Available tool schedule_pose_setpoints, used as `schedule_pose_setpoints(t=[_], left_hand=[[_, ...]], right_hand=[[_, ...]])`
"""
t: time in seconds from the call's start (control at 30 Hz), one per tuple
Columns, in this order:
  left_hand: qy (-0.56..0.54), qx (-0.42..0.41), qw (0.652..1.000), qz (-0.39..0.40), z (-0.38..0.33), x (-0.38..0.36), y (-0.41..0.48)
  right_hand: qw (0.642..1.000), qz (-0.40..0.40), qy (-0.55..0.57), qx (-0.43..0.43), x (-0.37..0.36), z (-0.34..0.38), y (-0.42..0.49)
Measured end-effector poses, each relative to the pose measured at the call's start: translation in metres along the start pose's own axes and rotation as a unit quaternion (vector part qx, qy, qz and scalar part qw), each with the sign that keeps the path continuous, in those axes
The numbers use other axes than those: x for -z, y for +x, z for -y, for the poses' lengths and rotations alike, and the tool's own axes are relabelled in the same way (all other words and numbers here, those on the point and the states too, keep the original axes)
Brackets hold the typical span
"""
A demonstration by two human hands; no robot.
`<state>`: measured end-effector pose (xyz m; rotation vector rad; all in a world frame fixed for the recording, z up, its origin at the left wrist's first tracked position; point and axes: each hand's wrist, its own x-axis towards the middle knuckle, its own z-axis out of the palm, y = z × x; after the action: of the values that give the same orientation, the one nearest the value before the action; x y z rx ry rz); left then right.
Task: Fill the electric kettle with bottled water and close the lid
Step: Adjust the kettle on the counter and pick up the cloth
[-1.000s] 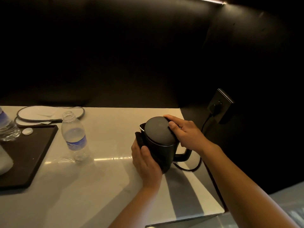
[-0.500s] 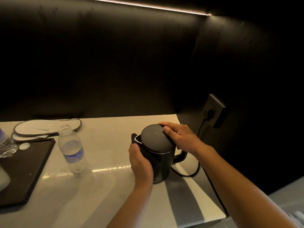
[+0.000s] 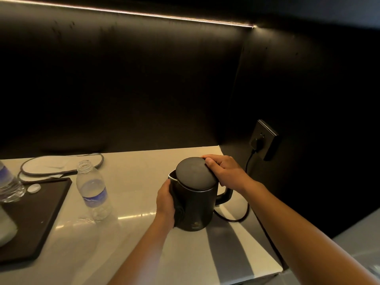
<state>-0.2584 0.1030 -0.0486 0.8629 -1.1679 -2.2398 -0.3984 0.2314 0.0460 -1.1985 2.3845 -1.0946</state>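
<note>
A black electric kettle (image 3: 197,210) stands on the pale countertop (image 3: 133,243), its round lid (image 3: 194,174) lying on top with the spout rim showing at the left. My left hand (image 3: 165,199) grips the kettle's body on its left side. Over the right edge of the lid rests my right hand (image 3: 225,171), thumb pressing on it. An uncapped clear water bottle (image 3: 93,191) with a blue label stands to the left, apart from both hands and nearly empty. Its white cap (image 3: 34,188) lies on the dark tray.
A dark tray (image 3: 35,219) sits at the left with a second bottle (image 3: 9,185) on it. The kettle's cord (image 3: 244,204) runs to a wall socket (image 3: 265,138) at the right. A flat oval pad (image 3: 59,164) lies at the back. The counter's right edge is close.
The view has tilted upward, so the kettle and hands sit lower in frame. Both hands have stayed on the kettle, and the lid lies flatter on it than a second ago.
</note>
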Motion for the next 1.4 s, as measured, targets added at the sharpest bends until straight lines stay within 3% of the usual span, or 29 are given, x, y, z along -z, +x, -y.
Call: schedule_pose_setpoints(t=[0.27, 0.6, 0.8, 1.0, 1.23, 1.4], left_hand=[[-0.007, 0.022, 0.993, 0.112, -0.027, -0.001, 0.008], [0.160, 0.078, 0.981, 0.076, -0.039, 0.000, 0.032], [0.140, 0.088, 0.980, 0.111, -0.048, -0.004, 0.046], [0.153, 0.133, 0.977, 0.072, -0.022, 0.008, 0.040], [0.022, 0.007, 0.998, 0.062, 0.015, 0.013, 0.015], [0.010, -0.106, 0.994, 0.013, 0.037, 0.011, -0.001]], right_hand=[[1.000, 0.010, 0.025, -0.008, -0.001, -0.001, 0.001], [1.000, -0.010, 0.011, -0.010, -0.004, -0.002, 0.004], [1.000, -0.030, 0.003, -0.008, -0.007, -0.003, 0.001], [0.999, -0.049, 0.003, -0.006, -0.009, -0.001, 0.000], [0.997, -0.082, -0.004, -0.010, -0.013, -0.002, -0.005], [0.990, -0.132, -0.048, -0.019, -0.022, -0.003, -0.016]])
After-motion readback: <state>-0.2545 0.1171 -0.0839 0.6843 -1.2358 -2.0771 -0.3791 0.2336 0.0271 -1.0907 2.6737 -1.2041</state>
